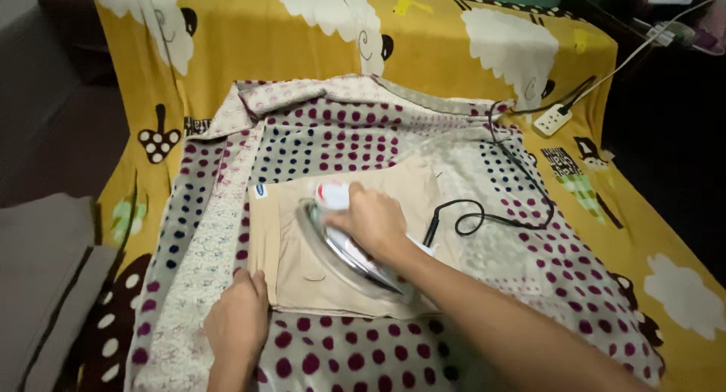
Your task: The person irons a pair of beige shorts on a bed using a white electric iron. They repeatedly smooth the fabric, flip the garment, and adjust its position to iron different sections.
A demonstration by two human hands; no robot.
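The right hand (376,222) kept a closed grip on the iron (344,244), which lay on the beige garment (302,278). The left hand (240,320), left of that grip, pressed flat on the garment's near-left corner, holding nothing.
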